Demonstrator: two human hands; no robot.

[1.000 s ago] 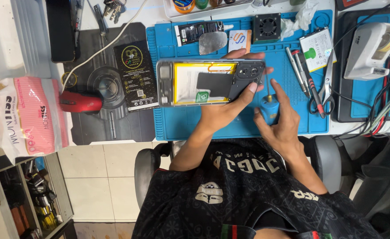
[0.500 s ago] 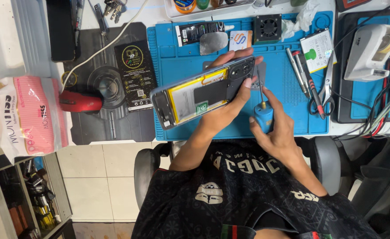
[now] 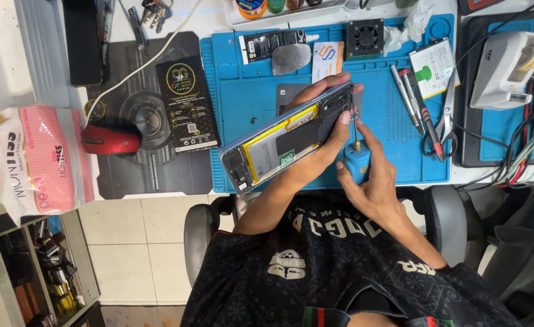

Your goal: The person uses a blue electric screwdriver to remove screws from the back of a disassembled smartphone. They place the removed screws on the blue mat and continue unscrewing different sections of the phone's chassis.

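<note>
**Head view: opened phone held tilted over the blue mat, screwdriver at its camera end**

Head view looks straight down on a person seated at a cluttered desk [image 3: 158, 12]. The left hand [image 3: 315, 151] is closed around an opened phone [image 3: 288, 138], thumb on the near edge and fingers wrapped over the far edge, and holds it tilted above the blue work mat [image 3: 249, 97] near the mat's front edge. The phone's back is off, so the yellow-framed battery and dark inner plates show. The right hand [image 3: 373, 181] is curled tight around a blue screwdriver [image 3: 356, 162], whose thin shaft points up to the phone's camera end; whether the tip touches a screw I cannot tell.

Toward the mat's right edge lie a few slim tools [image 3: 409, 97] and a pair of scissors [image 3: 439, 130], with a loose battery [image 3: 433, 59] just behind them. At the mat's back edge sit a small black fan [image 3: 364, 37], a card [image 3: 327, 59] and a grey oval pad [image 3: 291, 57]. Left of the mat, on a dark pad, rest a black box [image 3: 187, 103] and a red mouse [image 3: 111, 140]. A white device [image 3: 509, 66] stands near the desk's right edge among cables.
</note>
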